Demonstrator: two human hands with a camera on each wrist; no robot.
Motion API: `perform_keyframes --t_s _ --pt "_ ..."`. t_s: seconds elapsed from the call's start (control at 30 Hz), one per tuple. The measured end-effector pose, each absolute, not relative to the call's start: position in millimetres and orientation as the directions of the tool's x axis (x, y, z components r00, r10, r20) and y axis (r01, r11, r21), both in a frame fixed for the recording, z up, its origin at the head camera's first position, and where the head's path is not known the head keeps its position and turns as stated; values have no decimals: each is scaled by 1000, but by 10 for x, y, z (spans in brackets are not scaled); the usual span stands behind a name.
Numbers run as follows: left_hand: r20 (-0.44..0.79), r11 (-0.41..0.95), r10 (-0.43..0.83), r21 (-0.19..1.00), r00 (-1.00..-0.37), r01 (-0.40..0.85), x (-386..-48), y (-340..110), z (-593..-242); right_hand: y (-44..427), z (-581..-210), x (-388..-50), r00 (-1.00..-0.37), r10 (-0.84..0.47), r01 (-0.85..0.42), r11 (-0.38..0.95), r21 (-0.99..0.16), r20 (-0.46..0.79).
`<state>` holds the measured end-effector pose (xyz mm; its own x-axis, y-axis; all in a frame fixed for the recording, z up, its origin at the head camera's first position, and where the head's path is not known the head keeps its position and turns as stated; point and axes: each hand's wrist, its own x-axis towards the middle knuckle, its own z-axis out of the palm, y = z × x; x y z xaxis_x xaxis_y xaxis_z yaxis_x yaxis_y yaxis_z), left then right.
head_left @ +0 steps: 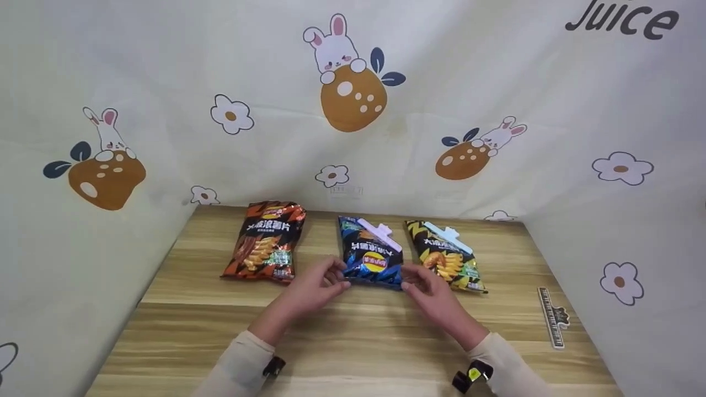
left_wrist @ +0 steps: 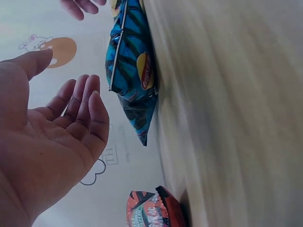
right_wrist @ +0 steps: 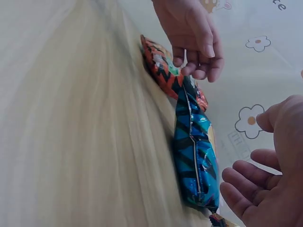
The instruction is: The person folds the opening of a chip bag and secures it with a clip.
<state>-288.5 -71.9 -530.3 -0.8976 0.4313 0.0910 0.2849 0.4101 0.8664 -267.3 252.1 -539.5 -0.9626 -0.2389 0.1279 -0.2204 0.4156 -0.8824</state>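
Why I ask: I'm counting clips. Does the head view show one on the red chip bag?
No, the red chip bag bears no visible clip, while the blue bag bears a lilac clip.

Rabbit-print backdrop [head_left: 265, 60] — wood-grain tabletop [head_left: 353, 336].

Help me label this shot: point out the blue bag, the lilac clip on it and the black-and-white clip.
Blue bag [head_left: 374, 262], head view: on its front logo.
Lilac clip [head_left: 379, 235], head view: on its long bar.
Black-and-white clip [head_left: 550, 318], head view: on its long bar.
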Motion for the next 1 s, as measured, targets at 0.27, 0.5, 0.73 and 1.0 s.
perform_keyframes --t_s 0.27,0.5,0.73,1.0 --pt "64 418 434 869 -899 263 -2840 -784 -5367 2504 -5441 -2622 -966 -223 -212 396 -893 131" --pt "77 445 368 861 -927 248 -2898 -955 -5349 2503 -5431 -2603 -971 -209 -195 394 -898 119" --pt "159 479 187 847 -970 231 -3127 -1424 -5205 2526 -5396 -2588 -977 -189 -168 385 -907 101" --pt "205 590 -32 794 -978 147 -3438 -2032 -5184 2560 -5412 -2589 -972 -206 -191 393 -900 116"
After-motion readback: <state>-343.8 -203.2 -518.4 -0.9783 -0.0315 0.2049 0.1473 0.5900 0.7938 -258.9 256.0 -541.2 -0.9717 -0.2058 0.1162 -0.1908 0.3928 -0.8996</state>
